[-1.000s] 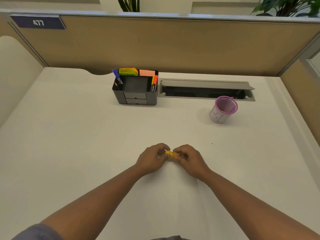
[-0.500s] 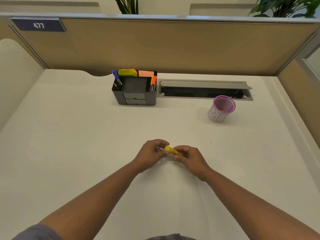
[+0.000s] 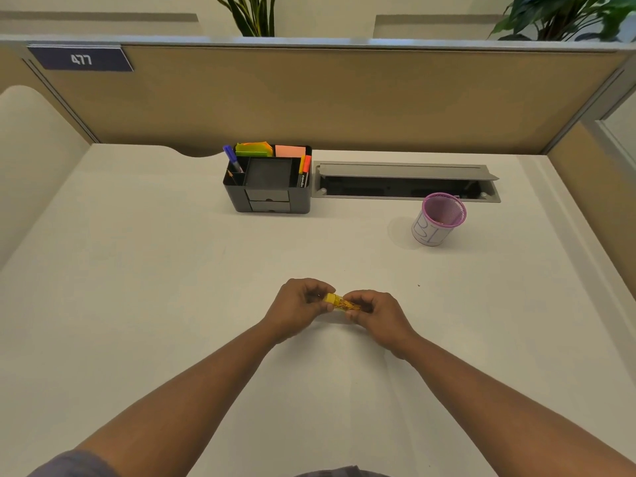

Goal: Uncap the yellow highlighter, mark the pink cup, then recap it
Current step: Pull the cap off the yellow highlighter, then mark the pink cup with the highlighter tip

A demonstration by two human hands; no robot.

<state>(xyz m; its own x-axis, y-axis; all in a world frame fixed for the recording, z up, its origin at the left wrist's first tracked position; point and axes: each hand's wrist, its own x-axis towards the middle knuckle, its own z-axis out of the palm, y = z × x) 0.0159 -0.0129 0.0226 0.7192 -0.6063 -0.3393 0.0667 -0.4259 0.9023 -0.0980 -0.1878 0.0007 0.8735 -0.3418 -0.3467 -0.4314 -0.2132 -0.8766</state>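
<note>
The yellow highlighter (image 3: 339, 302) is held low over the white desk, between both hands, tilted down to the right. My left hand (image 3: 298, 309) pinches its left end and my right hand (image 3: 378, 315) grips its right part. Fingers hide both ends, so I cannot tell whether the cap is on or off. The pink mesh cup (image 3: 437, 219) stands upright far to the right and behind my hands, with a white label bearing pen marks on its side.
A black desk organiser (image 3: 269, 187) with pens and sticky notes stands at the back centre. A grey cable tray (image 3: 406, 182) with its lid open lies right of it, just behind the cup. Tan partition walls enclose the desk.
The highlighter has turned from level to tilted down toward the right, and a little more of it shows between my hands. Both hands stay at the same spot on the desk.
</note>
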